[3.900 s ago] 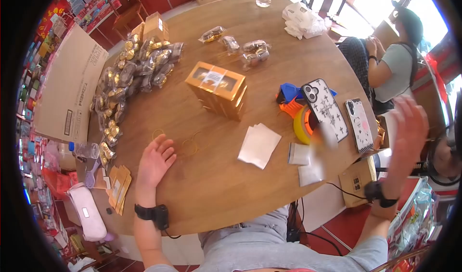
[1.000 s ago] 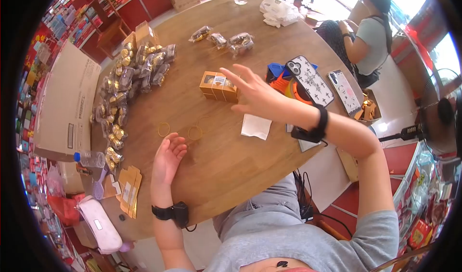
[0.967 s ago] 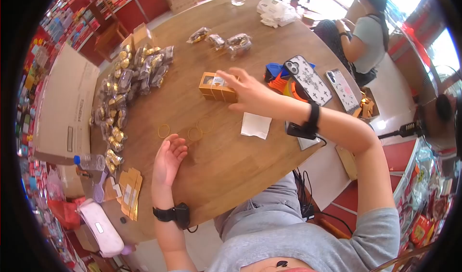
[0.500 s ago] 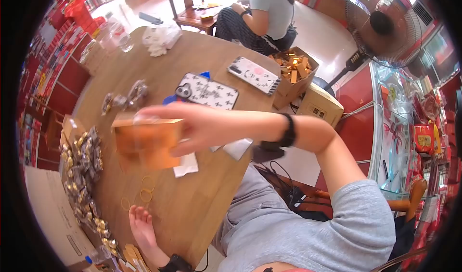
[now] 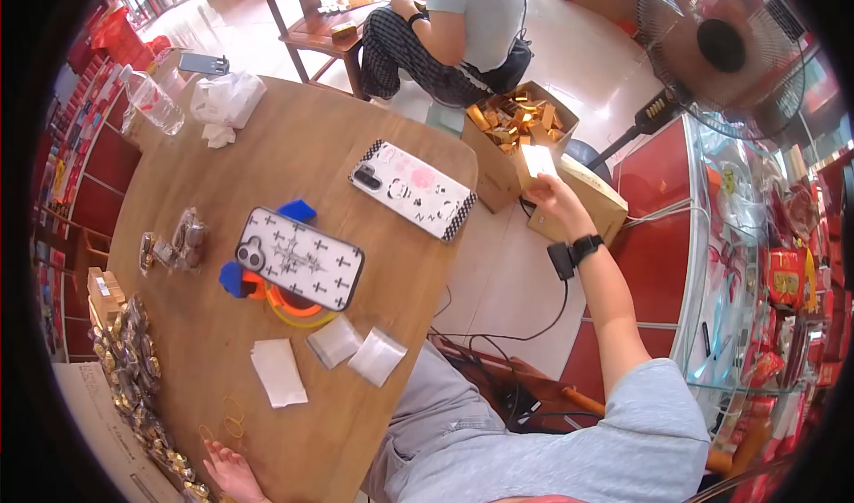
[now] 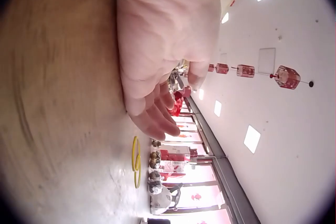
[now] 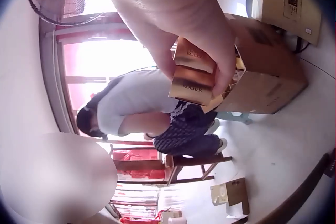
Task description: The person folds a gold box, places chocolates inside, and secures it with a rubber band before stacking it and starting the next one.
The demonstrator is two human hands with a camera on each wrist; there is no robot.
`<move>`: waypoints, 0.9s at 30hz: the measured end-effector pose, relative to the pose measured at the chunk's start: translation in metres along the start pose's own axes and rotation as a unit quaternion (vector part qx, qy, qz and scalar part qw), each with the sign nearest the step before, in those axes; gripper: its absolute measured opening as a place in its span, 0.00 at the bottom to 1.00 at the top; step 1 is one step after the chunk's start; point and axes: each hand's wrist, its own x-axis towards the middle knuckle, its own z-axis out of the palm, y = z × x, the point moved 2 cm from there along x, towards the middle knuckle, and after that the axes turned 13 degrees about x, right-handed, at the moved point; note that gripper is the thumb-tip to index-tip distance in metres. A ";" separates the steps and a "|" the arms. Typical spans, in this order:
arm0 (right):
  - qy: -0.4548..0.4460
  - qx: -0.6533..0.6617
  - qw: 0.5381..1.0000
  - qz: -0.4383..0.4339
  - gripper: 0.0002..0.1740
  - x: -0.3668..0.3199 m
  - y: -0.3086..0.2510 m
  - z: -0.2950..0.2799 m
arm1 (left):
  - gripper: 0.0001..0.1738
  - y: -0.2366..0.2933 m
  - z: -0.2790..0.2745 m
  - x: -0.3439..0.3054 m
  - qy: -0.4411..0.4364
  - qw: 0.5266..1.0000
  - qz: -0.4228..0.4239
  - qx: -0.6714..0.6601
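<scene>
Out past the table's right edge, my right hand (image 5: pixel 560 205) grips a bundle of gold chocolate boxes (image 7: pixel 192 83) between thumb and fingers. Two of them show "ROCHER" lettering in the right wrist view. Right at the hand is an open carton (image 5: pixel 498 179), filled with several similar gold boxes (image 5: pixel 516 119). My left hand (image 5: pixel 233 476) rests on the table at the lower left, fingers relaxed and holding nothing. Near its fingertips lie thin yellow rubber bands (image 5: pixel 233 416), also seen in the left wrist view.
Two patterned phones (image 5: pixel 414 189) (image 5: pixel 302 258) lie on the table, one over a tape roll (image 5: pixel 301 314). Wrapped chocolates (image 5: pixel 133 370) line the left side. White papers (image 5: pixel 278 374) lie nearby. A fan (image 5: pixel 719 45) stands beyond the carton; a seated person (image 5: pixel 445 27) is behind the table.
My right hand took hold of the gold boxes on the table and carried them right to the carton. The head view turned right. My left hand stayed on the table.
</scene>
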 end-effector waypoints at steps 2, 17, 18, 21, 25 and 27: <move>0.003 -0.019 1.000 -0.002 0.18 0.055 -0.012 0.001 | 0.26 -0.001 -0.005 -0.002 0.011 1.000 0.011 0.002; 0.130 -0.235 0.955 -0.126 0.27 0.213 -0.054 -0.025 | 0.24 -0.004 0.053 -0.006 0.205 0.978 0.041 -0.004; 0.144 -0.220 0.953 -0.149 0.27 0.217 -0.054 -0.034 | 0.23 -0.006 0.058 -0.005 0.213 0.976 0.044 -0.005; 0.114 -0.260 0.934 -0.215 0.28 0.233 -0.044 -0.073 | 0.23 -0.008 0.064 0.000 0.226 0.973 0.051 -0.012; 0.100 -0.626 0.694 -0.341 0.39 0.217 -0.015 -0.091 | 0.23 -0.008 0.063 -0.002 0.201 0.978 0.048 -0.021; 0.099 -0.690 0.661 -0.278 0.41 0.197 0.003 -0.085 | 0.24 -0.004 0.046 -0.006 0.185 0.982 0.041 -0.020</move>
